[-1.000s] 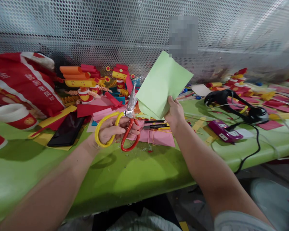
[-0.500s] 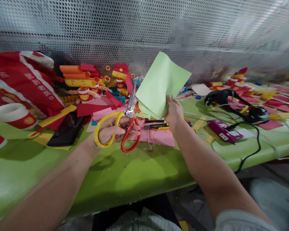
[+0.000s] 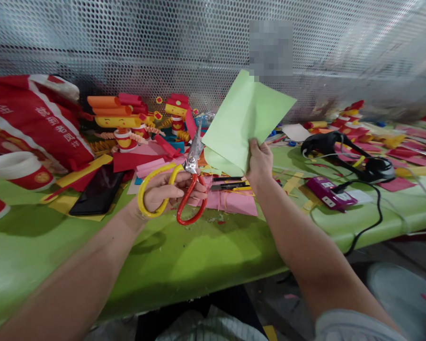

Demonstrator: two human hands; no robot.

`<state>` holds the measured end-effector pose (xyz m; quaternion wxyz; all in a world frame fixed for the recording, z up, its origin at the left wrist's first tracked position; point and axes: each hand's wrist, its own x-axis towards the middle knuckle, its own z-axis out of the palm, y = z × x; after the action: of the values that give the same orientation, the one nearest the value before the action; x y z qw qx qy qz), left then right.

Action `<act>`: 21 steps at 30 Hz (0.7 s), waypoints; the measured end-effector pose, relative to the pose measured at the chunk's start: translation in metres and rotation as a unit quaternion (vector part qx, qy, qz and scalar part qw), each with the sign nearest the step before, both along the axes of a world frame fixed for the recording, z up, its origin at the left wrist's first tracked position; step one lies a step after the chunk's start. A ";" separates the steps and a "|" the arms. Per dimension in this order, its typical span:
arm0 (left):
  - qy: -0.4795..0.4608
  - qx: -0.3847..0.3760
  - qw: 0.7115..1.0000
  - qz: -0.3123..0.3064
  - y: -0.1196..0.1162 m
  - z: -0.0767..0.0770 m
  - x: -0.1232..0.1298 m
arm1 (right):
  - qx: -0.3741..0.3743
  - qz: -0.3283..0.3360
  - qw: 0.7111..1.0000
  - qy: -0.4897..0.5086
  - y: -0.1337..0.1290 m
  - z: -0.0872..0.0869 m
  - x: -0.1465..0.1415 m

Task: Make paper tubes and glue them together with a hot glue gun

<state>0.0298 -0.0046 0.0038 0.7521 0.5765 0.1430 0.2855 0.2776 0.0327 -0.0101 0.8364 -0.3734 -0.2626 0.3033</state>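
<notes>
My left hand (image 3: pixel 168 189) holds the scissors (image 3: pixel 191 165), with fingers through the yellow and red handles and the blades pointing up. In my right hand (image 3: pixel 259 158) is light green paper (image 3: pixel 246 113), pinched at its lower edge with the thumb in front. The paper is folded or doubled, with a second layer showing at its lower left. Its left corner is just right of the blades, and the two look apart. Both hands are raised over the green table (image 3: pixel 199 255). Pink paper (image 3: pixel 234 202) and black-handled tools (image 3: pixel 229 184) lie beneath them.
Left on the table are a black phone (image 3: pixel 97 194), paper cups (image 3: pixel 31 173) and a red bag (image 3: pixel 31 123). Paper figures (image 3: pixel 119 123) stand behind. To the right are a purple power strip (image 3: pixel 330 194) with a black cable and a black headset (image 3: pixel 372 166). A perforated metal wall rises behind.
My right hand has moved slightly right with the green paper, whose top and right corners now reach farther up and right. My left hand and the scissors have barely moved.
</notes>
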 end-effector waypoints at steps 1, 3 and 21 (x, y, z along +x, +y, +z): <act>0.003 0.004 1.000 -0.002 0.000 0.000 0.000 | 0.003 0.002 1.000 -0.001 0.000 0.000 0.001; 0.007 0.009 1.000 -0.001 -0.001 0.001 0.000 | 0.008 0.001 1.000 -0.002 0.001 -0.001 0.002; -0.018 0.019 1.000 -0.010 0.000 -0.002 0.002 | 0.010 0.014 0.999 -0.045 -0.005 0.000 -0.012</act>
<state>0.0314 -0.0045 0.0016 0.7459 0.5874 0.1184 0.2908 0.2659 0.0282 -0.0102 0.8230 -0.3744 -0.3085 0.2956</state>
